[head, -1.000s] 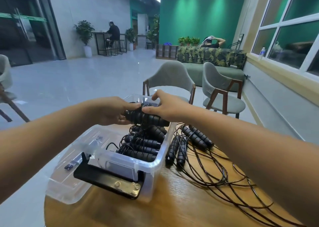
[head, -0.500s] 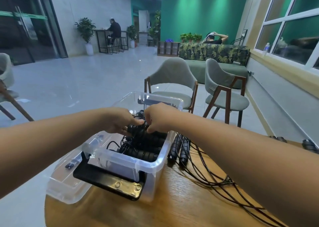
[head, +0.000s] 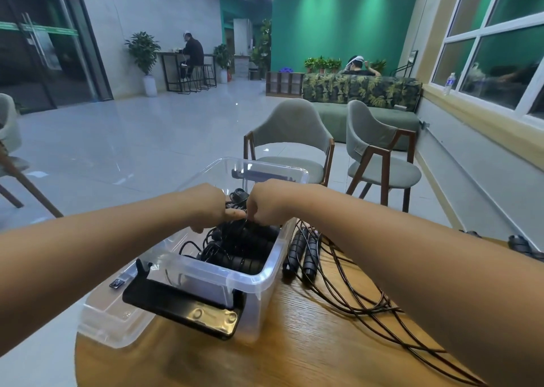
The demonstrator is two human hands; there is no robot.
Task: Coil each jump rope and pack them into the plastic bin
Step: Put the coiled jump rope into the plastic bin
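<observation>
A clear plastic bin (head: 265, 277) stands on the round wooden table (head: 294, 351), holding several coiled black jump ropes (head: 241, 248). Both hands reach into it from above. My left hand (head: 210, 205) and my right hand (head: 272, 202) meet over the top coiled rope, fingers curled down onto its handles and cord. To the right of the bin lie two black handles (head: 300, 252) of a loose rope, its cords (head: 362, 301) sprawled across the table. How much of the top coil my hands cover cannot be seen.
The bin's clear lid (head: 109, 319) lies against its left side, with a black latch (head: 182, 304) at the front. Two more black handles (head: 521, 244) rest at the table's far right edge. Two grey chairs (head: 294, 139) stand behind the table.
My hands have lowered the coiled rope from above the bin down onto the pile inside. The view has tilted up slightly.
</observation>
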